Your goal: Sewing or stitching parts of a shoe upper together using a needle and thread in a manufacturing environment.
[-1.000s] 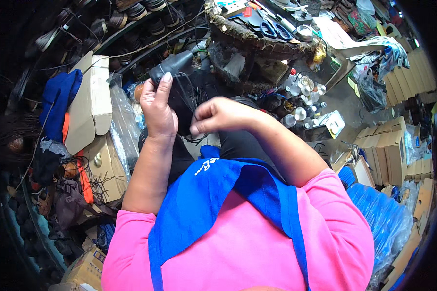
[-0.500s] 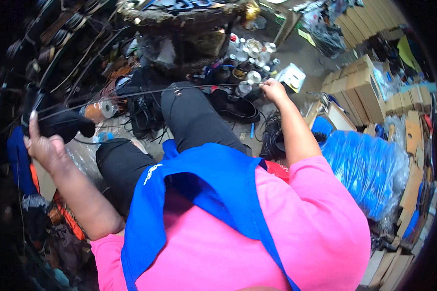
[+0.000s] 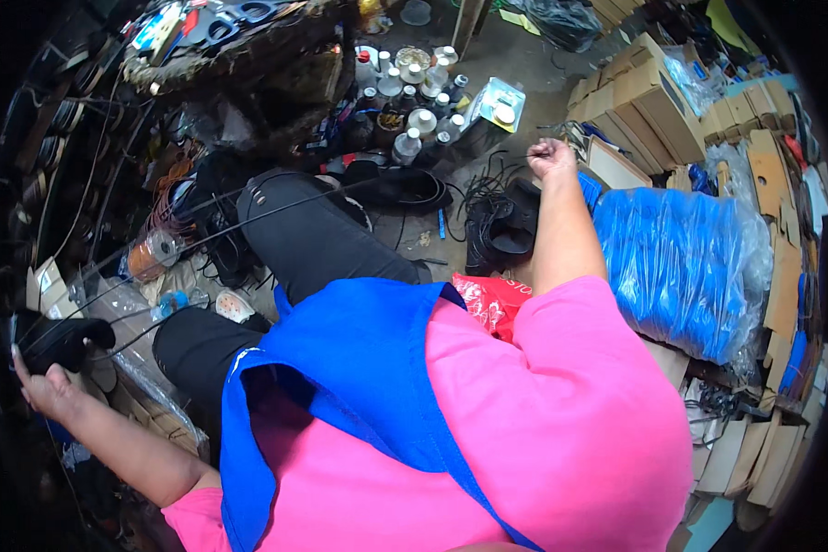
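At the far left, my left hand (image 3: 51,391) is against a black shoe (image 3: 64,342), with its index finger stretched out along the edge. The remaining fingers are partly hidden, but the shoe appears to be in its grip. From there a dark cord (image 3: 290,209) runs in long strands over my black-trousered thigh toward my right hand. My right hand (image 3: 552,158) is raised at the right with the fingers closed together, pinching the cord; the strand's last stretch is hard to see against the clutter.
Several bottles (image 3: 414,87) stand beyond my knees. A dark boot (image 3: 504,225) and a flat black shoe (image 3: 414,189) lie on the floor. An orange spool (image 3: 154,255) sits left of my leg. Cardboard boxes (image 3: 644,101) and a plastic-wrapped blue bundle (image 3: 672,267) fill the right side.
My right hand has moved farther right, stretching the cord across more of the space. My left hand has come down and outward with the black shoe. The view has also shifted.
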